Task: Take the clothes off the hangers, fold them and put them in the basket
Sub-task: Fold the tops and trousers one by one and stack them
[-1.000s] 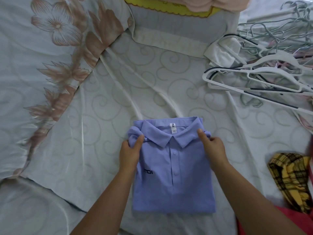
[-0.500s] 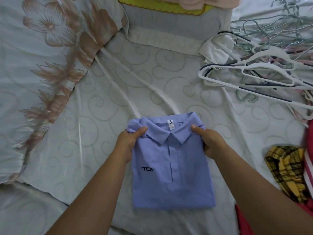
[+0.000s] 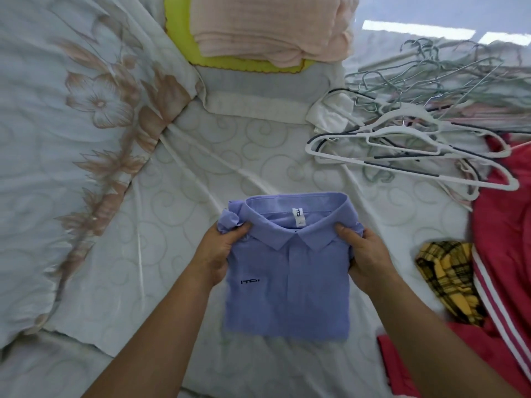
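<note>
Item under handling: one folded blue polo shirt [image 3: 287, 277], front face up, collar toward 12 o'clock, placket running down the middle. A small dark logo shows on the chest, on the 9 o'clock side of the placket. A white neck label shows inside the collar. The shirt sits just below the centre of the view, over the bed [image 3: 258, 156], which carries a pale sheet with a swirl pattern. Whether the shirt's lower edge rests on the sheet or is raised cannot be told.

Left hand [image 3: 218, 251]: grips the shirt's 9 o'clock edge just under the collar, thumb on top of the fabric, fingers curled beneath. A bunched fold of cloth sticks out above the thumb.

Right hand [image 3: 365, 254]: grips the 3 o'clock edge at the same height, thumb on top by the collar point, fingers wrapped under the edge.

Surroundings: a tangled pile of hangers [image 3: 416, 145], white plastic and thin wire, lies at 2 o'clock, well apart from the shirt. A red garment [image 3: 502, 254] with white stripes lies at 3 to 4 o'clock, and a yellow plaid cloth [image 3: 448, 277] lies against its near edge. Folded pink fabric [image 3: 270, 27] sits at 12 o'clock on a yellow-green item [image 3: 178, 33]. A floral quilt [image 3: 86, 110] covers the 9 to 10 o'clock area.
</note>
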